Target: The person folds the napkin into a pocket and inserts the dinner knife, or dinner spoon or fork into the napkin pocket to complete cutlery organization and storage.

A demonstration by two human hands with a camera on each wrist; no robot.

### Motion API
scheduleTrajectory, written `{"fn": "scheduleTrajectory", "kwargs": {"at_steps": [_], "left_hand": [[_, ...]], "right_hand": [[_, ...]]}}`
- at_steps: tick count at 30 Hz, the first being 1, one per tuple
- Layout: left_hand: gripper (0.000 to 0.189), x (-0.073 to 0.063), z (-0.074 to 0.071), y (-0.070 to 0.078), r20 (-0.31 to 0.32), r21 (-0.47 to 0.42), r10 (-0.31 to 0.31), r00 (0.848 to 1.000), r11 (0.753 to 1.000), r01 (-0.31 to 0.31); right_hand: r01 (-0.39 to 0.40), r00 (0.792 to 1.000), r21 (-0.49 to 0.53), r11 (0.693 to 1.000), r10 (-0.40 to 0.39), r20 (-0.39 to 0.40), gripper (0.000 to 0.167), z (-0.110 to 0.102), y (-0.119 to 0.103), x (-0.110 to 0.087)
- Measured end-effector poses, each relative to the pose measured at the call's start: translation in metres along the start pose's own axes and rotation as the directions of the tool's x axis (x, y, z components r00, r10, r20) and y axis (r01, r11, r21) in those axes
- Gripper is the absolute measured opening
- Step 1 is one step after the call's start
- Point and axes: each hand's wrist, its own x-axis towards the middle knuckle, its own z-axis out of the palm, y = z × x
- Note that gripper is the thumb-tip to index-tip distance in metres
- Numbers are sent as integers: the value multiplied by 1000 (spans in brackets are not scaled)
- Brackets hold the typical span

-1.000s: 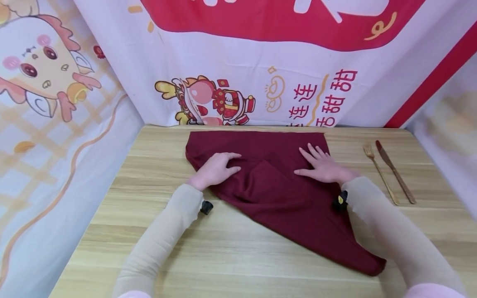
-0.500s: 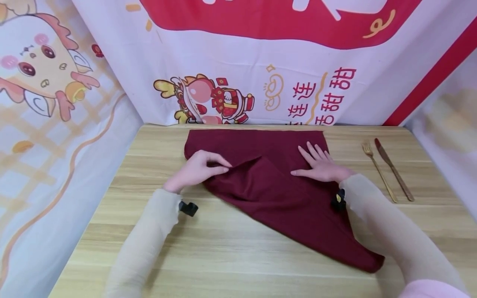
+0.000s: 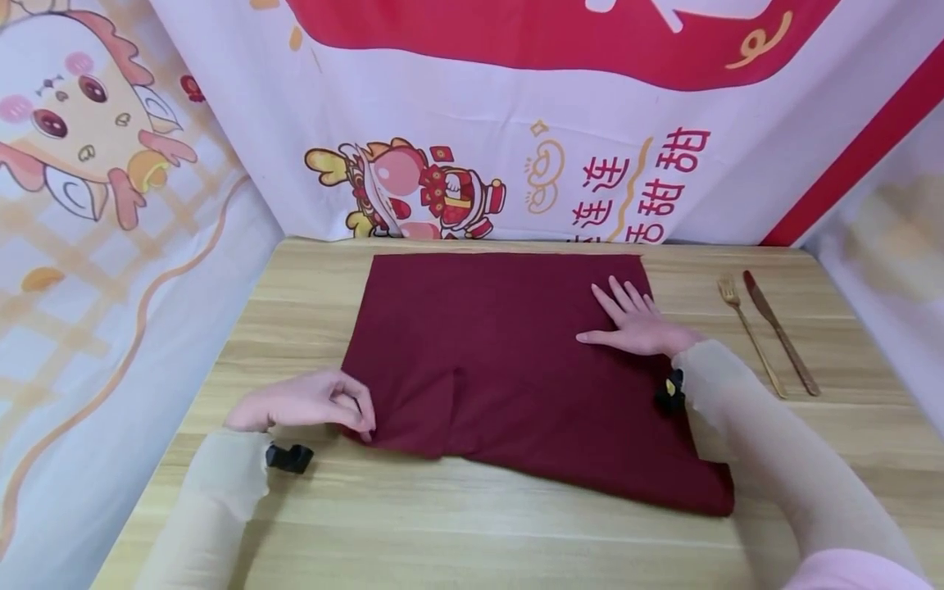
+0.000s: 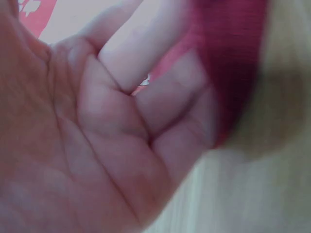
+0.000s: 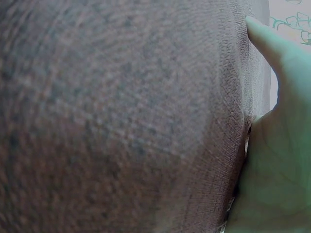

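Observation:
A dark red cloth (image 3: 516, 344) lies spread on the wooden table, its near edge uneven and folded under toward the right. At its near left corner my left hand (image 3: 310, 401) pinches the fabric between thumb and fingers. The left wrist view shows the curled fingers (image 4: 170, 107) with the red cloth (image 4: 233, 58) hanging at their tips. My right hand (image 3: 634, 324) rests flat on the cloth near its right edge, fingers spread. Close-up fabric (image 5: 121, 107) fills most of the right wrist view, with the thumb (image 5: 272, 43) lying along it.
A gold-coloured fork (image 3: 751, 334) and a matching knife (image 3: 782, 332) lie side by side on the table (image 3: 442, 533), right of the cloth. A printed white and red curtain (image 3: 442, 90) hangs behind the table's far edge, with more printed fabric (image 3: 96, 270) at the left.
My left hand has taken hold of the folded-over cloth corner and drawn it left and toward me, opening out the left side. My right hand stays pressed in place.

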Motion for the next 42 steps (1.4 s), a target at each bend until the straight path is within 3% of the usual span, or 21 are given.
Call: {"fn": "scheduleTrajectory", "kwargs": {"at_steps": [2, 4, 6, 7, 9, 11, 13, 16, 18, 24, 28, 32, 36, 38, 42], "left_hand": [[21, 3, -1, 2, -25, -17, -34, 999, 999, 34], [23, 14, 2, 8, -126, 15, -18, 992, 1000, 20], [16, 31, 8, 15, -254, 125, 62, 965, 992, -31], [13, 39, 12, 19, -302, 202, 110, 947, 978, -49], [29, 56, 21, 27, -343, 355, 175, 923, 934, -45], [55, 70, 30, 34, -323, 468, 176, 930, 884, -5], [77, 82, 34, 38, -268, 533, 110, 957, 845, 52], [98, 92, 34, 39, -223, 573, -10, 975, 808, 139], [104, 96, 31, 40, -207, 583, -43, 977, 797, 158], [98, 97, 27, 39, -139, 587, -2, 990, 805, 84], [86, 92, 38, 41, -167, 558, 50, 985, 828, 53], [76, 88, 53, 48, -264, 529, 109, 958, 847, 50], [57, 91, 64, 51, -375, 523, 162, 913, 850, 64], [48, 93, 68, 51, -413, 521, 172, 894, 850, 77], [33, 93, 71, 50, -448, 499, 156, 880, 861, 101]], "right_hand": [[-3, 1000, -3, 1000, 3, -1, 112, -1, 0, 0], [-2, 1000, -4, 1000, 2, 0, 112, -2, -1, -1], [-3, 1000, -6, 1000, 3, 5, 112, -3, -3, -2], [-2, 1000, -8, 1000, 2, 7, 112, -3, -3, -2], [0, 1000, -8, 1000, 0, 9, 112, -2, -4, -2], [-1, 1000, -9, 1000, 2, 8, 112, -2, -3, -2], [1, 1000, -3, 1000, -1, 6, 112, -1, -2, -1], [12, 1000, 13, 1000, -12, -9, 112, -1, 1, 2], [4, 1000, 13, 1000, -3, -21, 112, -1, 5, 5], [-35, 999, -6, 999, 34, -37, 112, -7, 11, 12], [-16, 999, 31, 999, 17, -45, 112, -17, -6, -1], [74, 994, 122, 990, -63, -89, 100, -26, -34, -27], [202, 973, 148, 968, -182, -140, 70, -28, -53, -58], [239, 968, 157, 958, -222, -118, 53, -28, -56, -74], [246, 967, 217, 945, -256, 20, 33, -24, -53, -101]]}}
